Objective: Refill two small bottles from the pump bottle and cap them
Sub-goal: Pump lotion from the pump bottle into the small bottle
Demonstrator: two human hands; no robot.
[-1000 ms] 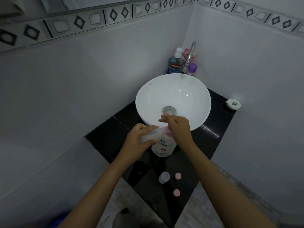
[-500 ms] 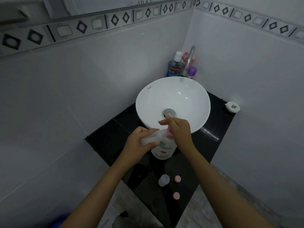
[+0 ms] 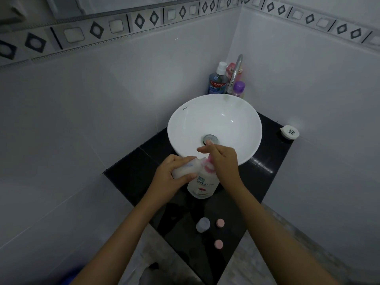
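On the black counter, left hand tilts small bottle; right hand covers pump bottle.

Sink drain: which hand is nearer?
Right. The right hand sits on the pump bottle, fingertips just below the sink drain; the left hand, gripping a small bottle, is lower left.

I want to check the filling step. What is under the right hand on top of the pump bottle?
Under the right hand a bit of the pink pump shows above the pump bottle. The left hand holds a small bottle beside it. The nozzle tip is covered.
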